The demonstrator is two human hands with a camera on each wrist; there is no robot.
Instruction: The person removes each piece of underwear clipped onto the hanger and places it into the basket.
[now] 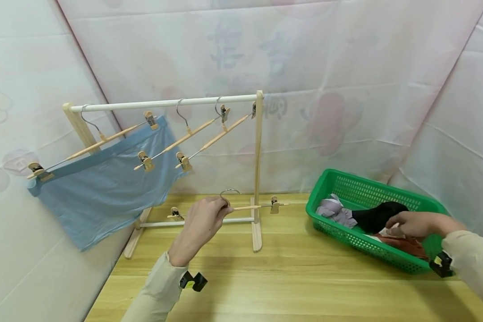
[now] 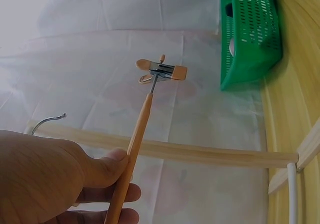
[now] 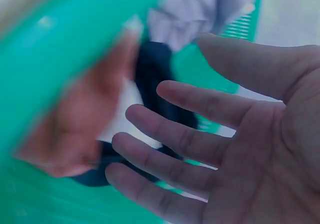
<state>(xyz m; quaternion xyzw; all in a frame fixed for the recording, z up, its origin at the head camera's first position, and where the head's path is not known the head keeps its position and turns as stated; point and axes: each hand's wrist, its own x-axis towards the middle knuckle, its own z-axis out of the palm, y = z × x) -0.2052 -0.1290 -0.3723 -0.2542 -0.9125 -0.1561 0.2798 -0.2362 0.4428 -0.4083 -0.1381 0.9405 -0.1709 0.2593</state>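
Note:
My left hand (image 1: 205, 219) pinches the wooden bar of a clip hanger (image 1: 245, 208) in front of the rack's lower rail. In the left wrist view the thumb and fingers close round that bar, and a clip (image 2: 162, 72) sits at its far end. My right hand (image 1: 416, 225) is over the green basket (image 1: 380, 181), its fingers spread in the right wrist view and nothing between them. Below it lie a rust-brown cloth (image 1: 406, 245), a black cloth (image 1: 380, 215) and a grey-lilac cloth (image 1: 336, 212).
A wooden rack (image 1: 258, 156) with a white top rail (image 1: 145, 105) stands at the left. From it hang light blue shorts (image 1: 108, 188), clipped to a hanger, and two bare clip hangers (image 1: 201, 134). Fabric walls (image 1: 346, 89) enclose the wooden table (image 1: 273, 286).

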